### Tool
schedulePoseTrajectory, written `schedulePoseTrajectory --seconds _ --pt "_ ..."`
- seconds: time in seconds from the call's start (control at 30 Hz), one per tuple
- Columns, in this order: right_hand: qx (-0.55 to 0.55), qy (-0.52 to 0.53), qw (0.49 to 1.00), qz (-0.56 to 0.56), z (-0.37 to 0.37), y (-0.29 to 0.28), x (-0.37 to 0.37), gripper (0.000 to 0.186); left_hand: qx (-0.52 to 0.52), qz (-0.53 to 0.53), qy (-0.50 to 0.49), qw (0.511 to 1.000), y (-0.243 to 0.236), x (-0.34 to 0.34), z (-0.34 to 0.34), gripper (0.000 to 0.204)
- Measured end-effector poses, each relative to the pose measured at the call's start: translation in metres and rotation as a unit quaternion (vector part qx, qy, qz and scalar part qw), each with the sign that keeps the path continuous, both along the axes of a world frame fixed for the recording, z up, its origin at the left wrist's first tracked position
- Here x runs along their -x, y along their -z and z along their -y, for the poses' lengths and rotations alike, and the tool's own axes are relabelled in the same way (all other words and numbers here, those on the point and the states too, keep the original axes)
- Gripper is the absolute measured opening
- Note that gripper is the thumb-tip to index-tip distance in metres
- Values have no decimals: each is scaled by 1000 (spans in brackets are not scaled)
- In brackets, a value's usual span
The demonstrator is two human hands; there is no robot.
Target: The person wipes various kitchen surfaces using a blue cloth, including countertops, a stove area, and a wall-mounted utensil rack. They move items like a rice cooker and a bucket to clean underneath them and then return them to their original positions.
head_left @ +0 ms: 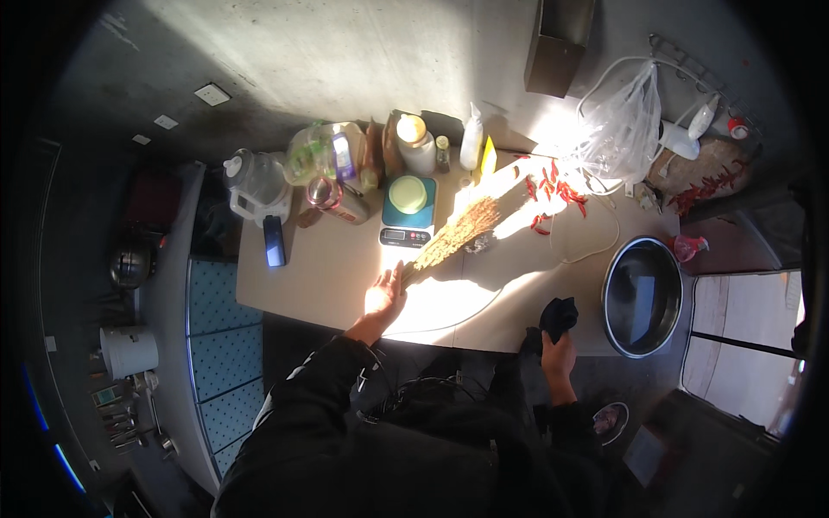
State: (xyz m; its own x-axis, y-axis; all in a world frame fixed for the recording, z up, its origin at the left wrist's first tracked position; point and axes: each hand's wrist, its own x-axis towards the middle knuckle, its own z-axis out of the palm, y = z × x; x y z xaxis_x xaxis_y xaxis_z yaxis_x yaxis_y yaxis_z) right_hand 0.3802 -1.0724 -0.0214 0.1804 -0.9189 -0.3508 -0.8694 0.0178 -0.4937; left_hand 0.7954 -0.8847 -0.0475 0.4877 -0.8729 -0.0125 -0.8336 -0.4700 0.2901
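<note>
At the table's front, my left hand (385, 298) is closed on the thin end of a bundle of dried stalks (458, 231). Its bushy, straw-coloured heads point away to the right, across the sunlit tabletop. Just left of the stalks stands a kitchen scale (408, 223) with a pale green round lid or dish (408, 195) on its platform. Over the front edge, right of the middle, my right hand (557, 350) grips a bunched dark cloth (559, 316). A wide metal basin (642, 296) with a dark inside stands to the right of that hand.
Dried red chillies (553, 192) lie at the back right near a clear plastic bag (626, 129). Bottles and jars (416, 147) line the wall side. A phone (274, 242) and a large clear jug (253, 186) are at left. A thin cable (617, 229) crosses the table.
</note>
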Motion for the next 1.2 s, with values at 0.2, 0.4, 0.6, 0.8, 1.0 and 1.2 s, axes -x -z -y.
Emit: schedulePoseTrajectory --seconds 0.2,0.4,0.6,0.8,1.0,1.2 --pt "95 -146 979 -104 -12 37 -64 65 147 -8 -75 986 -48 -10 -85 68" --pt "178 -408 895 25 -49 31 -118 46 240 -157 -375 882 -69 -46 -138 68" --pt "101 -466 879 8 -27 46 -152 66 311 -162 -449 821 -37 -53 -184 64" --pt "123 -438 890 -40 0 23 -147 68 280 -270 -542 745 -24 -34 -178 52" --pt "107 -446 886 -72 -2 35 -152 73 396 -309 -566 654 -7 -33 -203 36" --pt "157 -478 862 -61 15 71 -136 76 496 -337 -552 580 -40 -20 -241 36"
